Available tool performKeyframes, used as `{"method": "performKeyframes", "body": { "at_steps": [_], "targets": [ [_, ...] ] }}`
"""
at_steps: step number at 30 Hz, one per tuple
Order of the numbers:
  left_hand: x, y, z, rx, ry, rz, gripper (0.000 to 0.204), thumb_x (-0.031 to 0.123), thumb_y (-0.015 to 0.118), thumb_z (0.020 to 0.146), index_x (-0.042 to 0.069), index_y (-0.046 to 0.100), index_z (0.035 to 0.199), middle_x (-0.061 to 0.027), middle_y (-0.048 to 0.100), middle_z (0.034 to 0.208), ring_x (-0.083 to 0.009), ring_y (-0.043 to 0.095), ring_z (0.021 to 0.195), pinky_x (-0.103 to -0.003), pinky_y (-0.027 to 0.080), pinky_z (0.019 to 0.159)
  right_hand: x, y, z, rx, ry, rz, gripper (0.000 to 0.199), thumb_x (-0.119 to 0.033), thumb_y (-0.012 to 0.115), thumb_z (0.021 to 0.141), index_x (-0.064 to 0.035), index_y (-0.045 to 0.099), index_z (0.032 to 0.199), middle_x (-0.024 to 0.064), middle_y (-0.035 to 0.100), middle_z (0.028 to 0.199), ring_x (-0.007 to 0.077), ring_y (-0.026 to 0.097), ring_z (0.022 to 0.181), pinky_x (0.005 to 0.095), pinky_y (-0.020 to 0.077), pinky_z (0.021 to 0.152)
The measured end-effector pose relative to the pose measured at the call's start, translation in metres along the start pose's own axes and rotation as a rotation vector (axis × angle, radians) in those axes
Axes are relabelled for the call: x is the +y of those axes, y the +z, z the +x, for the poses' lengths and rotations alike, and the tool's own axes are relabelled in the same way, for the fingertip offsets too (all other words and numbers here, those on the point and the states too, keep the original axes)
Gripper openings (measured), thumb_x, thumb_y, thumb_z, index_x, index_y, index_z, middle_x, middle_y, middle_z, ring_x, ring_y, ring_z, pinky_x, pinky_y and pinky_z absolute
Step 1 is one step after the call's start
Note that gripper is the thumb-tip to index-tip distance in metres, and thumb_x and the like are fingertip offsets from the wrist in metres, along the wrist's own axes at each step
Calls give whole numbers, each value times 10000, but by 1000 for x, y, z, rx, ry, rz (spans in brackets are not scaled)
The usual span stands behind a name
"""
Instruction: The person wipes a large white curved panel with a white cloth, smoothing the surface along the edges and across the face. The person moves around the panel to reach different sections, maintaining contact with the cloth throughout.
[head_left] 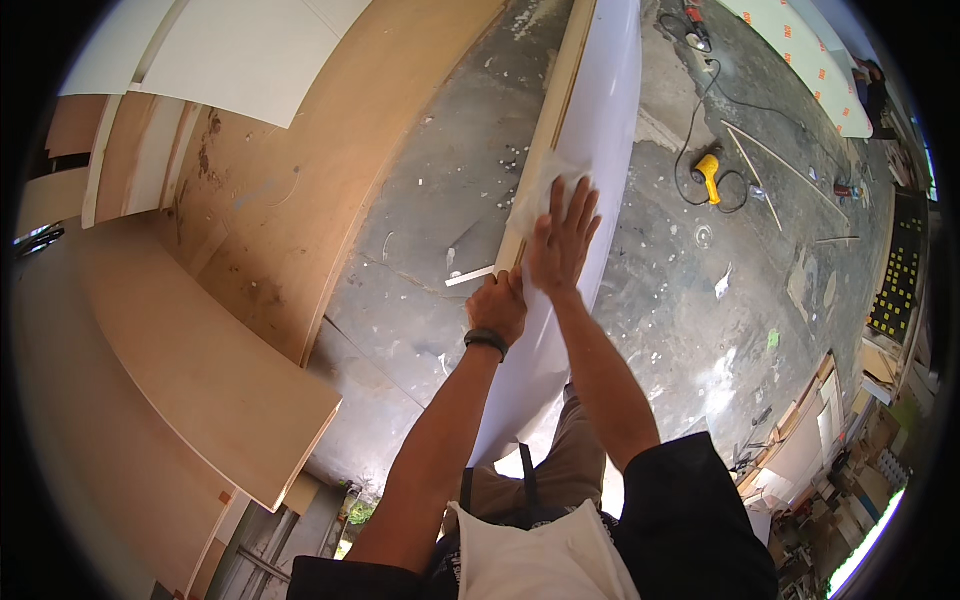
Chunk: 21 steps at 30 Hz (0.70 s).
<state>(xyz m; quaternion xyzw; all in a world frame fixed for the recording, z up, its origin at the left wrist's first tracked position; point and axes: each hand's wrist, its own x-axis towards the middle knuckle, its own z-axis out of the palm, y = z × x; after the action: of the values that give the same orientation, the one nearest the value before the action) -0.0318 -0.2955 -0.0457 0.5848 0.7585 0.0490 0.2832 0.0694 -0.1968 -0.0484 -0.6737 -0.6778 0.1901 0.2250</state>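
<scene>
A long narrow wooden board (563,95) runs away from my body, with a glossy white sheet (605,90) along its right side. My right hand (562,240) lies flat on the white sheet, fingers stretched out and a little apart. Beneath its fingertips is a whitish, hazy patch, too unclear to name. My left hand (497,305), with a dark wristband, is closed around the board's left edge, just nearer than the right hand. A short white strip (470,275) sticks out beside its knuckles; whether the hand touches it, I cannot tell.
Large plywood sheets (350,110) fill the left side, with a curved panel (215,350) nearer. On the stained concrete floor to the right lie a yellow heat gun (708,178), its black cord, a red power tool (697,22) and thin strips (755,175). A person (872,90) is at the far right.
</scene>
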Motion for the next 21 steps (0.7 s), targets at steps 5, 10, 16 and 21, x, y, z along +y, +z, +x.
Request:
{"method": "performKeyframes", "body": {
  "at_steps": [5, 10, 16, 21],
  "targets": [
    [12, -13, -5, 24, 129, -10, 270, 269, 402, 1096, 96, 609, 1078, -129, 678, 935, -374, 699, 857, -532, 568, 741, 1, -9, -37, -57, 18, 11, 678, -555, 220, 1094, -190, 292, 1661, 216, 80, 1737, 496, 47, 1585, 710, 60, 1222],
    [8, -8, -2, -3, -23, -105, 383, 354, 392, 1121, 70, 613, 988, -170, 659, 912, -409, 679, 783, -576, 529, 730, 10, -1, 96, 70, 89, -118, 622, -485, 312, 1101, -172, 335, 1638, 242, 131, 1716, 531, 122, 1560, 730, 147, 1201],
    [6, -6, -11, 39, 3, -127, 390, 335, 388, 1120, 65, 592, 927, -170, 628, 858, -416, 641, 716, -550, 528, 674, 55, 5, 248, 112, 117, -52, 657, -545, 296, 1089, -192, 314, 1643, 239, 162, 1709, 509, 162, 1560, 706, 206, 1205],
    [0, -6, -9, 72, 39, -149, 344, 290, 431, 1108, 64, 589, 903, -161, 607, 798, -396, 625, 663, -517, 522, 574, 81, 6, 353, 135, 156, -31, 681, -571, 277, 1078, -211, 245, 1655, 224, 180, 1707, 464, 192, 1566, 696, 245, 1197]
  ]
}}
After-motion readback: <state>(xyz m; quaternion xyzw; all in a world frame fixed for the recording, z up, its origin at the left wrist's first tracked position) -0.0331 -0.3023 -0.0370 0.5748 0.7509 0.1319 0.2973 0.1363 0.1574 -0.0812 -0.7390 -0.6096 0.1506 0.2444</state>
